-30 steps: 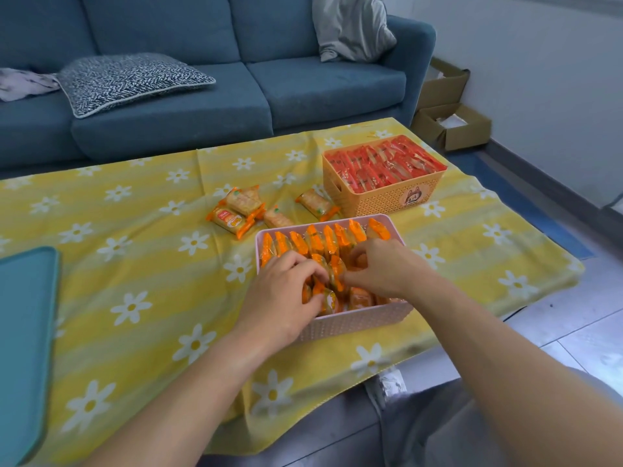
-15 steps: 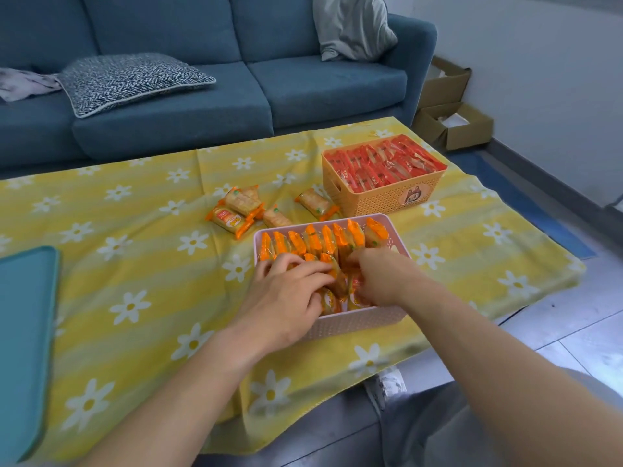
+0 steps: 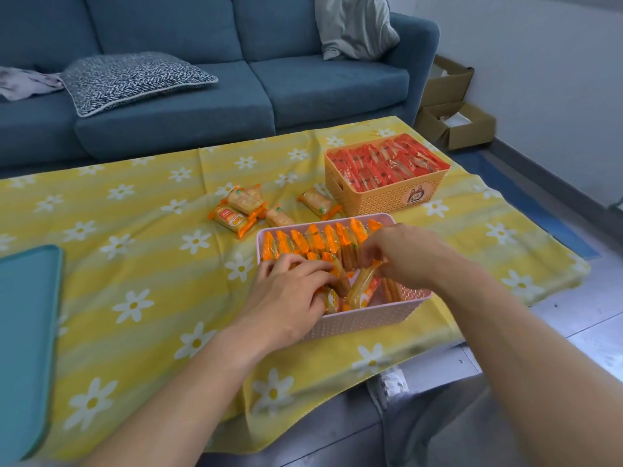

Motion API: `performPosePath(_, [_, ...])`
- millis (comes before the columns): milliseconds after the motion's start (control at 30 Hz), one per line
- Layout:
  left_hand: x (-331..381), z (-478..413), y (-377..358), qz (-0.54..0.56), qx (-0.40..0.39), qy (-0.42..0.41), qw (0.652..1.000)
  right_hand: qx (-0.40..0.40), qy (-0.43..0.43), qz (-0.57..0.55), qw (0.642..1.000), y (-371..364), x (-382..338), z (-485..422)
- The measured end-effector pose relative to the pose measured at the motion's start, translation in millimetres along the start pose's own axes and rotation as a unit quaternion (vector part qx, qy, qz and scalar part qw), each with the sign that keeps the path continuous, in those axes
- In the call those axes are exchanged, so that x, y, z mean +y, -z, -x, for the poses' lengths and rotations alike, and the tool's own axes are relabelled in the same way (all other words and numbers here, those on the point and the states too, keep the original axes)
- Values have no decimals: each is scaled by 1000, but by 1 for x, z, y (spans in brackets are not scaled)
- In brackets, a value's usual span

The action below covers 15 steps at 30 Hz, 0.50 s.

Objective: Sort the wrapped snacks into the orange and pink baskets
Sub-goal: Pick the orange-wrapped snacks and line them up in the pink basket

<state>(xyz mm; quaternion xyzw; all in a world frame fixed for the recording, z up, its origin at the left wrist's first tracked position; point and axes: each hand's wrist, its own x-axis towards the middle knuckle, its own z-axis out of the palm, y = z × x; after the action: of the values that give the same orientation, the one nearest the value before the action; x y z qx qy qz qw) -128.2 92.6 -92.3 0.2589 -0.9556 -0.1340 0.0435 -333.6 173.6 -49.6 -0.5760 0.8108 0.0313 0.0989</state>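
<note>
1. Lifted right hand (image 3: 404,257) up and rightward from the basket's near middle versus half a second ago; dragged one slanted clear-and-orange wrapped packet (image 3: 362,286) up with it.
2. Held left hand (image 3: 290,294) almost unmoved on the near-left packets (image 3: 332,298) inside the pink perforated plastic basket (image 3: 371,320).
3. Judged as a tidying step: opened a gap in the near row so the slanted packet could stand upright like the far row of orange-wrapped snacks (image 3: 313,241).
4. Right grip: closed to a tight pinch on the slanted packet's top end.
5. Left grip: fingers curled over the near-left packets, thumb against them, holding them back.
6. Still unsorted: loose orange-wrapped packets (image 3: 241,210) on the yellow daisy-print cloth (image 3: 135,247), just beyond the pink basket's far-left corner.
7. Looked full: orange perforated plastic basket (image 3: 381,200), far right, packed with red-wrapped snacks (image 3: 387,163).
</note>
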Motion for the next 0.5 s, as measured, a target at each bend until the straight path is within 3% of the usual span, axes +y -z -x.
performPosePath(133, [0, 0, 0, 8, 9, 2, 1000, 15, 13, -102, 995, 9, 18, 5])
performPosePath(267, [1, 3, 4, 42, 30, 3, 999, -54, 34, -218, 974, 3, 9, 5])
performPosePath(500, [9, 2, 1, 87, 42, -47, 994, -53, -18, -137, 989, -23, -16, -7])
